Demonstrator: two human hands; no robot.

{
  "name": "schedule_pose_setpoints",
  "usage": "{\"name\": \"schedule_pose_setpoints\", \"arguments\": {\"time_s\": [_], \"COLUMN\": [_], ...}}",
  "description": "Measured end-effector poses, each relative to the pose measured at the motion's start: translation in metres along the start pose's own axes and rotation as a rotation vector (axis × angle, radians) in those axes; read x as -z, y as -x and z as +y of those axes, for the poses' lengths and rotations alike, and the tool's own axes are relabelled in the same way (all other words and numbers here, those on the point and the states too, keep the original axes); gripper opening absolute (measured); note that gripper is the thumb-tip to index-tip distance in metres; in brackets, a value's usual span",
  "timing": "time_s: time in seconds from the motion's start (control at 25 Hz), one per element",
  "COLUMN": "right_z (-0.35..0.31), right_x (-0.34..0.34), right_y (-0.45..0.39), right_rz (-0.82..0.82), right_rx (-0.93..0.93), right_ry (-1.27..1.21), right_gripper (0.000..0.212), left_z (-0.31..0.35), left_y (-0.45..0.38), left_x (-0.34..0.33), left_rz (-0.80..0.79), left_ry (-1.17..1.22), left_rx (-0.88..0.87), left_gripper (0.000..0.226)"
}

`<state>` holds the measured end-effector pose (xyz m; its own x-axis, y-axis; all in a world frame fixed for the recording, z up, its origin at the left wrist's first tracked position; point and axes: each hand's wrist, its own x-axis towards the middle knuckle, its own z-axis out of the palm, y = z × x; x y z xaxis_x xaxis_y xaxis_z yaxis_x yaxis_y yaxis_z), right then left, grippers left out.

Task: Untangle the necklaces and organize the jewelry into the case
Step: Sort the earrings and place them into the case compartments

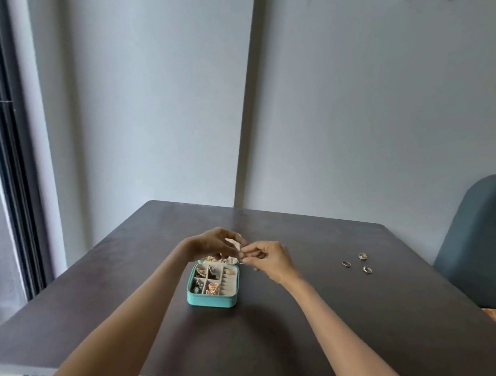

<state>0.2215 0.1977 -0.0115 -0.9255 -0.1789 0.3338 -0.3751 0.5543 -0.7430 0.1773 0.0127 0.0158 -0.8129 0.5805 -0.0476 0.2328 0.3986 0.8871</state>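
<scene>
Nearby — three rings (358, 263) (table (376, 312)).

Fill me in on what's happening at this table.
A person is sorting jewelry. Both hands, left hand and right hand, are raised together just above the far end of an open teal jewelry case, pinching something small between the fingertips; it is too small to identify. Several of the case's compartments already hold pieces. Three rings lie loose on the dark table, off to the right.

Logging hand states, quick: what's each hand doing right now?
Left hand: fingers curled, pinching a small item too tiny to identify, above the case.
Right hand: pinching the same small item.
</scene>
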Motion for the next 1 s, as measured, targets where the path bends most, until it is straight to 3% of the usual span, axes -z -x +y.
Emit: {"name": "schedule_pose_setpoints", "arguments": {"time_s": [0.2,0.36,0.68,0.84,1.0], "right_z": [-0.003,0.007,0.011,0.014,0.013], "right_x": [-0.027,-0.036,-0.035,-0.038,-0.037], "right_y": [-0.003,0.004,0.005,0.009,0.011], "right_rz": [0.011,-0.038,0.030,0.059,-0.008], "right_rx": [-0.007,-0.044,-0.058,-0.057,-0.042], "right_ry": [0.057,0.074,0.106,0.106,0.101], "right_gripper": [0.024,0.022,0.013,0.011,0.014], "left_z": [-0.015,-0.025,-0.036,-0.036,-0.035], "left_y": [0.019,0.015,0.010,0.011,0.011], "left_x": [0.009,0.001,-0.003,-0.012,-0.013], "left_rz": [0.046,0.070,0.102,0.160,0.163], "left_ry": [-0.080,-0.222,-0.250,-0.324,-0.404], "left_rx": [0.082,0.060,0.009,-0.030,-0.026], "left_gripper": [0.020,0.017,0.012,0.019,0.020]}}
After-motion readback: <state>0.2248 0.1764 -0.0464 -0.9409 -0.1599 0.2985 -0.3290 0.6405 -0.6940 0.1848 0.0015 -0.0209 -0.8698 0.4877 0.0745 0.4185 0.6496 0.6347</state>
